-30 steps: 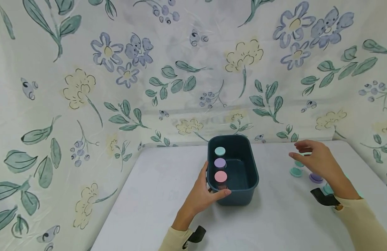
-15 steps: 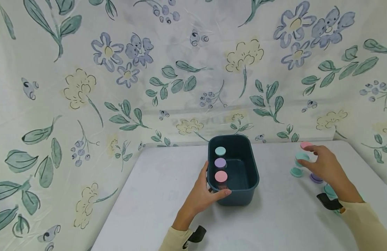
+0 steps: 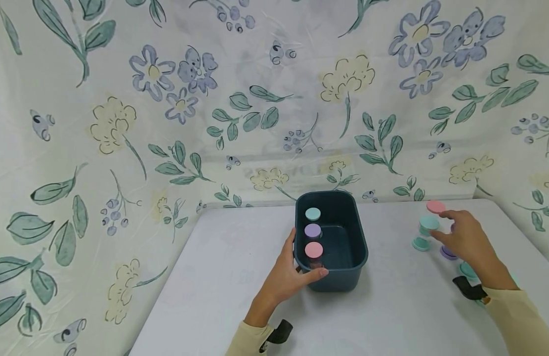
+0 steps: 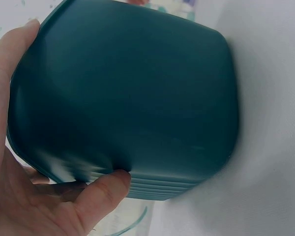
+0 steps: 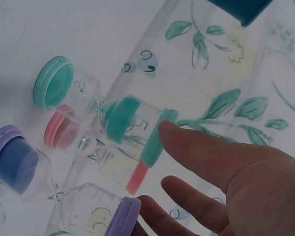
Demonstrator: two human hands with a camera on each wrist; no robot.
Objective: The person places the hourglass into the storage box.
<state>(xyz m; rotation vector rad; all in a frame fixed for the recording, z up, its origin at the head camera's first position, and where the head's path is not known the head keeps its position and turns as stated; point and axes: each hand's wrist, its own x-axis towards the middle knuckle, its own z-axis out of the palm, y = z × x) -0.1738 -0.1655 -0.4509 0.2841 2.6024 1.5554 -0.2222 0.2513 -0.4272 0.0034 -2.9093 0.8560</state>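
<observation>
My left hand [image 3: 280,277] grips the near left corner of a dark teal bin [image 3: 341,279], thumb over the rim and fingers along its side. Inside, along the left wall, three sand timers stand upright: a mint one [image 3: 312,214], a purple one [image 3: 313,230] and a pink one [image 3: 314,249]. At the right, my right hand [image 3: 467,242] reaches among more sand timers. Its thumb is right at the top cap of a teal sand timer [image 5: 160,137], and its index finger is close to a pink sand timer [image 3: 436,206] behind. Thumb and fingers stand apart.
A purple sand timer [image 5: 120,219] stands near the right hand's lower fingers, and another teal sand timer [image 3: 467,269] is partly hidden under the wrist. A white table [image 3: 238,257] bears everything. A floral sheet [image 3: 256,99] hangs behind it.
My right hand has moved slightly right and down, its fingers lowering beside the teal and pink sand timers, whose caps now show more fully. The left hand and bin have stayed put.
</observation>
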